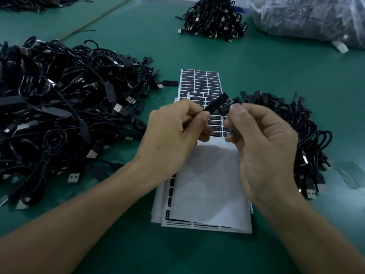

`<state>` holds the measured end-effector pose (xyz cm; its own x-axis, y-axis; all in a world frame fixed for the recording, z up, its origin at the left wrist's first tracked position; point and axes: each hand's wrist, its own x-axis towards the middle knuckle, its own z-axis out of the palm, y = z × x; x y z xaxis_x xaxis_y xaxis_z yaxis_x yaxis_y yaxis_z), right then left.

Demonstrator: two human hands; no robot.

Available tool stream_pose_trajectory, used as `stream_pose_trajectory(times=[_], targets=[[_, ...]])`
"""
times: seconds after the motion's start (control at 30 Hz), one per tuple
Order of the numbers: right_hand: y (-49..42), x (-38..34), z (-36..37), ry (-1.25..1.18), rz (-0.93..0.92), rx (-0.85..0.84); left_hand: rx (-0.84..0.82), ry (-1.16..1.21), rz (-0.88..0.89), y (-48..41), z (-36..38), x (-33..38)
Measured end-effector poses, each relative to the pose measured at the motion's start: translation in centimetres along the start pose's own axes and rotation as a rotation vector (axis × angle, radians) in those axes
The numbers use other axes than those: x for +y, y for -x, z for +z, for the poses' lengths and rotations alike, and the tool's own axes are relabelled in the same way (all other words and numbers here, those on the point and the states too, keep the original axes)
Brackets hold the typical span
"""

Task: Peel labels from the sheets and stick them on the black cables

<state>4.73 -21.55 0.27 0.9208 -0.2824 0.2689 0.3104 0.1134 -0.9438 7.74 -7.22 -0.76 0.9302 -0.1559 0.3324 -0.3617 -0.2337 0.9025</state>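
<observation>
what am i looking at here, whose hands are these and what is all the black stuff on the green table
There is no machine here. There is just one picture, taken by a camera worn on a person's head, looking forward and down at their own two bare hands.

The left hand pinches a flat black cable part. The right hand pinches a small black label right beside it, apparently about to stick it on.

On the green table, under the hands, lie label sheets: some still full of black labels, while the nearest ones are mostly bare white backing.

The black heaps are cables with plugs: a big left pile, a smaller right pile and a far pile. Top right sits a clear plastic bag, seemingly with more cables.
</observation>
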Motion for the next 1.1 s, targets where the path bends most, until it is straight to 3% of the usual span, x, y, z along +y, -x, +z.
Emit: stream_pose_trajectory(times=[0.23, 0.7, 1.1], targets=[[-0.07, 0.38, 0.08, -0.001, 0.080, -0.014, -0.087, 0.086, -0.007, 0.31, 0.25, 0.24], [-0.27, 0.26, -0.28, 0.160, -0.013, -0.014, -0.190, 0.165, -0.071, 0.44, 0.18, 0.38], [-0.28, 0.12, -0.37, 0.147, -0.026, -0.034, -0.194, 0.202, -0.073, 0.36, 0.07, 0.41]])
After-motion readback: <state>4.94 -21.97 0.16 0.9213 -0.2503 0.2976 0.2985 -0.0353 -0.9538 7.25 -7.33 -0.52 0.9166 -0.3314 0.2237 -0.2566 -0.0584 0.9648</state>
